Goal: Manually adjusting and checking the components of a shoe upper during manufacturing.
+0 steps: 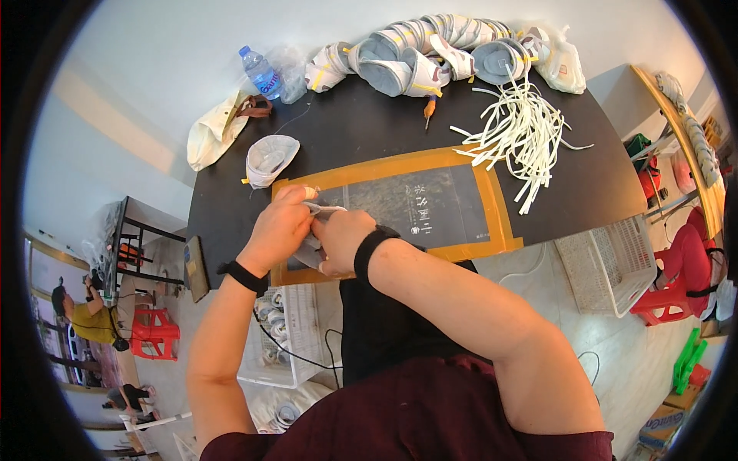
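Observation:
Over the near left part of the dark table, my left hand [278, 230] and my right hand [347, 240] are close together. Between them they grip a grey-and-white shoe upper [309, 252], mostly covered by my fingers. Both hands are closed, with a pale wrap on one left finger. Just beyond them stands another shoe upper [270, 160], cupped and pale with a yellow tab. Beneath my hands lies a clear sheet [453, 201] edged with orange-brown tape [496, 196].
White laces [519, 127] spread at the right; stacked shoe uppers [400, 38] line the back. Also there are a water bottle [261, 74], a cloth bag [215, 132] and an orange-handled tool [429, 111]. White crates [607, 265] stand on the floor. People are far left.

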Action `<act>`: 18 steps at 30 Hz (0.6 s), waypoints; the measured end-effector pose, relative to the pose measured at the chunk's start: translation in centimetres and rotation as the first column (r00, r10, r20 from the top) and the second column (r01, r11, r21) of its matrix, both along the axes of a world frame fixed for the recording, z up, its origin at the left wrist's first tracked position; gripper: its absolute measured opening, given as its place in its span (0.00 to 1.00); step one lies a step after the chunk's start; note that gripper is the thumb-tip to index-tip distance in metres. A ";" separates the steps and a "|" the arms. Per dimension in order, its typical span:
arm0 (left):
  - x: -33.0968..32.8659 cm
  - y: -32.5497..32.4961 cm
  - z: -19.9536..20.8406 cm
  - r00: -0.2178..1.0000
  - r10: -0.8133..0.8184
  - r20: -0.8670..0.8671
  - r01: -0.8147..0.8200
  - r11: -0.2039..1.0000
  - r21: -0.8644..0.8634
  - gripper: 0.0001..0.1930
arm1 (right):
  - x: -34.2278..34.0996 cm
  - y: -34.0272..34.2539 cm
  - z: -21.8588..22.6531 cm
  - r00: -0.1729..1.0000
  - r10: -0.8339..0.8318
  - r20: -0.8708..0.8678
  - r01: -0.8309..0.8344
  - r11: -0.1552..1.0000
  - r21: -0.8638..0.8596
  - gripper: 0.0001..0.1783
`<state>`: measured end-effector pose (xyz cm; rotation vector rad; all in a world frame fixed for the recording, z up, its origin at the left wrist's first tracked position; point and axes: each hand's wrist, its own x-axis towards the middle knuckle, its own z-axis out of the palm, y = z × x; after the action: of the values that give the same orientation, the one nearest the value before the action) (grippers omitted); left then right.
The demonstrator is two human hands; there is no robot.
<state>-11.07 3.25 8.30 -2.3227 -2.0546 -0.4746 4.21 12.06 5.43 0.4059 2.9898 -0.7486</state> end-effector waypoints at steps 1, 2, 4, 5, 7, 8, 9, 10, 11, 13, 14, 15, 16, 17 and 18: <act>0.0 -0.1 0.0 1.000 0.013 0.004 -0.013 1.000 0.007 0.04 | -0.1 0.0 0.3 1.000 0.003 0.009 -0.003 1.000 0.009 0.31; 0.0 -0.1 0.0 1.000 0.015 0.005 -0.015 1.000 0.008 0.04 | -0.2 0.0 0.6 1.000 0.005 0.017 -0.006 1.000 0.018 0.26; -0.2 -0.3 0.1 1.000 0.017 0.022 -0.016 0.999 -0.052 0.02 | -0.2 0.1 0.1 1.000 0.019 0.005 -0.019 1.000 0.016 0.28; -0.1 -0.4 0.2 1.000 0.021 0.020 -0.020 0.999 -0.046 0.02 | 0.0 0.2 -0.1 1.000 0.028 -0.005 -0.028 1.000 0.011 0.29; -0.3 -0.8 0.4 0.998 0.044 0.037 -0.039 0.991 -0.126 0.08 | 0.8 -0.6 -0.6 0.996 -0.031 -0.080 0.033 0.999 0.020 0.30; -0.4 -1.1 0.3 0.998 0.050 0.033 -0.046 0.992 -0.114 0.08 | 1.4 -1.0 -0.8 0.984 -0.096 -0.151 0.100 0.995 0.018 0.31; -0.5 -1.6 -0.3 0.997 0.068 0.029 -0.065 0.993 -0.099 0.11 | 2.1 -1.4 -1.0 0.975 -0.104 -0.194 0.108 0.994 0.014 0.32; -0.6 -2.2 -0.7 0.996 0.087 0.029 -0.085 0.993 -0.087 0.14 | 2.7 -1.9 -1.0 0.977 -0.089 -0.195 0.095 0.995 0.022 0.32; -0.9 -2.6 -0.7 0.996 0.085 0.019 -0.082 0.988 -0.128 0.19 | 3.3 -2.5 -1.1 0.966 -0.065 -0.251 0.093 0.990 0.101 0.28; -0.8 -3.2 -0.8 0.994 0.096 0.051 -0.092 0.992 -0.085 0.18 | 4.0 -3.7 -1.6 0.960 -0.017 -0.281 0.114 0.935 0.336 0.19; -0.7 -3.5 -1.0 0.992 0.097 0.080 -0.093 0.995 -0.047 0.16 | 4.3 -4.0 -1.7 0.961 -0.006 -0.277 0.104 0.935 0.339 0.19; -0.7 -3.7 -1.1 0.991 0.103 0.081 -0.100 0.994 -0.039 0.16 | 4.5 -4.0 -1.5 0.958 0.051 -0.283 0.084 0.891 0.446 0.19; -0.7 -4.0 -1.3 0.988 0.117 0.104 -0.114 0.993 -0.038 0.15 | 4.5 -4.1 -1.3 0.953 0.108 -0.282 0.067 0.835 0.547 0.18; -0.6 -4.2 -1.4 0.983 0.131 0.127 -0.127 0.991 -0.038 0.14 | 4.3 -4.1 -1.5 0.953 0.117 -0.281 0.061 0.831 0.553 0.18; -0.3 -4.3 -1.1 0.983 0.132 0.130 -0.129 0.991 -0.032 0.14 | 4.1 -4.0 -1.9 0.956 0.124 -0.264 0.058 0.807 0.588 0.18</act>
<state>-11.38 -1.05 7.21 -2.2055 -2.2653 -0.6172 8.30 8.03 3.57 0.2644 3.4514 0.1880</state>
